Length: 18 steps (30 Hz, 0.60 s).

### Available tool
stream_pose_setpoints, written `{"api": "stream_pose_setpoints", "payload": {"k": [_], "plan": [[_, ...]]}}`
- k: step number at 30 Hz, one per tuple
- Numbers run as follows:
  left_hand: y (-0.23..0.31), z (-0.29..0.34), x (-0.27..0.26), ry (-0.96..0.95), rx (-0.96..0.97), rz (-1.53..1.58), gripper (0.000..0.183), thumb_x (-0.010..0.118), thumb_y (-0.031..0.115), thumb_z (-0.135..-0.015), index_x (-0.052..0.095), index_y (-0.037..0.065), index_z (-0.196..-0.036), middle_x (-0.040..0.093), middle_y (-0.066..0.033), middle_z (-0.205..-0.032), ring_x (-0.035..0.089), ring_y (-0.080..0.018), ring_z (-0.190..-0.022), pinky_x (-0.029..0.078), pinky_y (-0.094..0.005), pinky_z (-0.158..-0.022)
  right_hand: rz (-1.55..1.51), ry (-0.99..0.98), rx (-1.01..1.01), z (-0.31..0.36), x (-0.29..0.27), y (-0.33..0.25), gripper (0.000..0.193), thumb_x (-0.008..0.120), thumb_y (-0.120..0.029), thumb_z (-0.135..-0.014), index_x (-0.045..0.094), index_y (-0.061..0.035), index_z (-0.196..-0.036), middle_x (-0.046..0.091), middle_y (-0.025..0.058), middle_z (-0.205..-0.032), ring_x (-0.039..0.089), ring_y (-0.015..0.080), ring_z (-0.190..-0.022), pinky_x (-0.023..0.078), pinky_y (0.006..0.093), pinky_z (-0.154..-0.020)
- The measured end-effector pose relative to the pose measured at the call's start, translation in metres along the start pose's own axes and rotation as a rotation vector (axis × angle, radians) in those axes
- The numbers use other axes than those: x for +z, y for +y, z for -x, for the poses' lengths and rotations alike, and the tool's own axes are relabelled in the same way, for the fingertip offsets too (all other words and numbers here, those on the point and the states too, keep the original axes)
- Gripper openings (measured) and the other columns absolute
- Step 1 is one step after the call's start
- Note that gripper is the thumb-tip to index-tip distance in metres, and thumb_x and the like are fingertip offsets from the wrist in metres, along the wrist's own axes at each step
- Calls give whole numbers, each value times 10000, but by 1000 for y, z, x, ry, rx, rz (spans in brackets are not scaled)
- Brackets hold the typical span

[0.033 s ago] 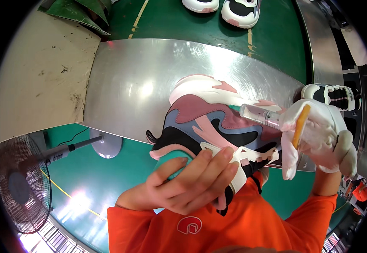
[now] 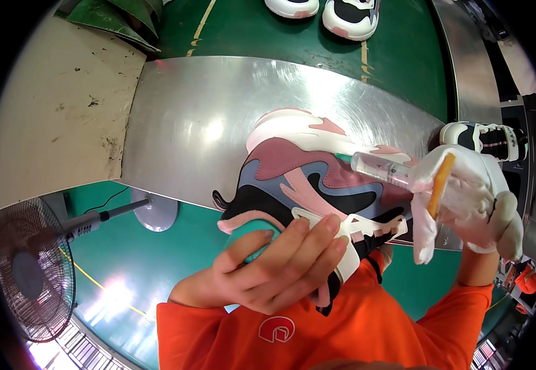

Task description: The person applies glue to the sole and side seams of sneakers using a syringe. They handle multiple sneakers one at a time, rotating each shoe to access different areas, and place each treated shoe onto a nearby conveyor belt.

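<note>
A sneaker in mauve, blue, pink and black lies tilted on its side, its white and pink sole facing away from me. My left hand, bare, is wrapped over the white lace panel and tongue at the shoe's opening. In a white glove, my right hand grips a clear syringe. Its green tip is by the seam where upper meets sole; whether it touches cannot be made out. An orange strip crosses the gloved fingers at the syringe's rear.
The shoe is over a metal tabletop. Beyond it, a green conveyor belt carries a pair of sneakers. Another sneaker stands right, just behind my gloved hand. A beige board flanks the left; a fan stands below it.
</note>
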<state>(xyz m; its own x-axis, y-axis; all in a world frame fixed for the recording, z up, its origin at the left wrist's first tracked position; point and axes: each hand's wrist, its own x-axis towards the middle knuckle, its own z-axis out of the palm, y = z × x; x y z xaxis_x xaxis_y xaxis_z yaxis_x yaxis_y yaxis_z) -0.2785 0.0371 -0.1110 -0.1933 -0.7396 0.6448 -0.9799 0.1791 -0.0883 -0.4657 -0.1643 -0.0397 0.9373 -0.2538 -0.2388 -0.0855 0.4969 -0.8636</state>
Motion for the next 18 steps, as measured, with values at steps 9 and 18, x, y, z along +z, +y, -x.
{"api": "stream_pose_setpoints", "payload": {"k": [9,18], "plan": [[0,-3,-1,-5,-24,7,452,357,486,-1024,697,187,-1017,716,36,-1043,563,-123,-960,406,-243,-780,-140,-79,262,12,-31,-3,754,605,-504,-862,361,54,-1307,497,312,-1185,569,390,-964,482,438,-826],[4,-8,-4,-52,-64,19,301,459,374,-981,705,216,-1056,698,60,-1094,577,-104,-988,380,-238,-809,-539,-580,-11,40,-106,42,708,743,-405,-791,318,-69,-1247,313,362,-1415,412,500,-1254,361,575,-1051]]}}
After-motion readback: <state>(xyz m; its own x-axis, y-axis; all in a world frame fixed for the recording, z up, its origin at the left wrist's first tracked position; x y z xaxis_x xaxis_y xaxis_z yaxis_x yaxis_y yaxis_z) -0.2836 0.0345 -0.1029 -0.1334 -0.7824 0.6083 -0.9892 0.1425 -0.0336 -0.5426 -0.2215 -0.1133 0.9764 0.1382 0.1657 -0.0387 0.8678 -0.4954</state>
